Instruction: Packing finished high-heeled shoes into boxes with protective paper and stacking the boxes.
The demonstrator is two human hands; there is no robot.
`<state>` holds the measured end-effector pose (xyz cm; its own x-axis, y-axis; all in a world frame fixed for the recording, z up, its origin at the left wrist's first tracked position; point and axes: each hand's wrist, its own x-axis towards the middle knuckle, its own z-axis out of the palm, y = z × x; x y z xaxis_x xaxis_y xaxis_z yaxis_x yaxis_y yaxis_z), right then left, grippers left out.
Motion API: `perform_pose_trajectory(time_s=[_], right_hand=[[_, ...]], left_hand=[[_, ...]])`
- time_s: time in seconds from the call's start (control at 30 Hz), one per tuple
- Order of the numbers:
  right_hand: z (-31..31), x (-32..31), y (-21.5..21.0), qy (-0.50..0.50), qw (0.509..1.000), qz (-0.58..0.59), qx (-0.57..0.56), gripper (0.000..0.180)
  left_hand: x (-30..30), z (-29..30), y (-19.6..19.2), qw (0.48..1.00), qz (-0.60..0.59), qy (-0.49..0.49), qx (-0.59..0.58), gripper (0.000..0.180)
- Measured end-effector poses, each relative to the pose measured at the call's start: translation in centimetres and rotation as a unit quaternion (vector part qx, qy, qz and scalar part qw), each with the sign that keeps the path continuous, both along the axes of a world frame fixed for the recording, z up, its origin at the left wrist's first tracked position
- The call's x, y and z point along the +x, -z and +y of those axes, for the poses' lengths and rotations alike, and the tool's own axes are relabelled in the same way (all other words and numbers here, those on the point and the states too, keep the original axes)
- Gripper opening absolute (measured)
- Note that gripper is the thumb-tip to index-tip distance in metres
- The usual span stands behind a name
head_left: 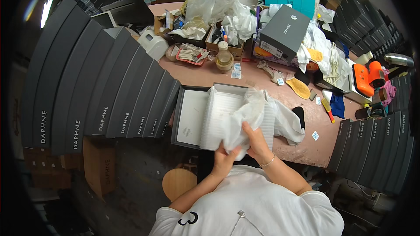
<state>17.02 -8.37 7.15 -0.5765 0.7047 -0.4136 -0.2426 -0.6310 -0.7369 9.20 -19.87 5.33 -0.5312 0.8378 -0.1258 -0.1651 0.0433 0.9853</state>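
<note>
Down at the near edge of the bench (302,148), both hands meet on a bundle of white tissue paper (245,118). Left hand (225,157) grips the paper from below, its fingers closed into the folds; right hand (256,142) clasps it from the side, fingers curled shut on the same wad — a thin bracelet sits on that wrist. This paper hangs over an open white shoe box (218,113) lying in its dark lid. Stacked dark boxes (100,91) fan out to the left.
</note>
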Motion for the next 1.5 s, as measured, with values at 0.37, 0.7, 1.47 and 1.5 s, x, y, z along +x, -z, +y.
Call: perform_pose_trajectory(time_s=[0.37, 0.7, 1.47, 1.5], right_hand=[[2.6, -5.8, 11.2, -0.041, 0.984, -0.088, 0.149, 0.055], [3.6, 0.7, 12.5, -0.148, 0.882, -0.298, 0.333, 0.073], [8.0, 16.5, 3.4, 0.092, 0.678, -0.497, 0.534, 0.037], [9.3, 19.2, 4.6, 0.087, 0.672, -0.532, 0.508, 0.038]], left_hand=[[-5.0, -3.5, 8.8, 0.981, -0.106, -0.058, -0.15, 0.022], [-5.6, -3.5, 9.8, 0.835, -0.426, -0.105, -0.332, 0.045], [-4.8, 8.4, 6.3, 0.838, 0.495, 0.219, 0.067, 0.013], [-4.8, 10.2, 6.7, 0.797, 0.522, 0.291, 0.091, 0.013]])
